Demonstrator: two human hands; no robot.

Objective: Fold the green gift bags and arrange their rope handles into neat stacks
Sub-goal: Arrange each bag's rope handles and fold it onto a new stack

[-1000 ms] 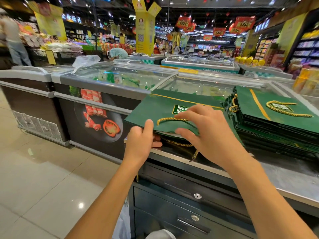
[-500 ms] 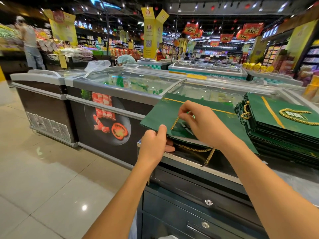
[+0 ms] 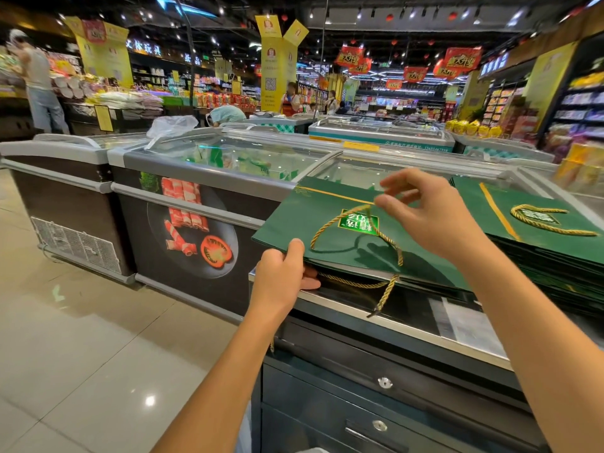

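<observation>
**Location: supermarket sales floor**

Glass-lidded chest freezers stand in rows on a polished tile floor. Shelves of packaged goods line the right side. Red promotional banners hang overhead. Yellow pillar signs and shoppers occupy the aisles.

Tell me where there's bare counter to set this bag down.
Bare steel counter runs along the near edge, between the dangling rope handle and your right forearm. The glass freezer lid left of the held bag is largely free. Crowded: the right side, under the bag stack.
</observation>
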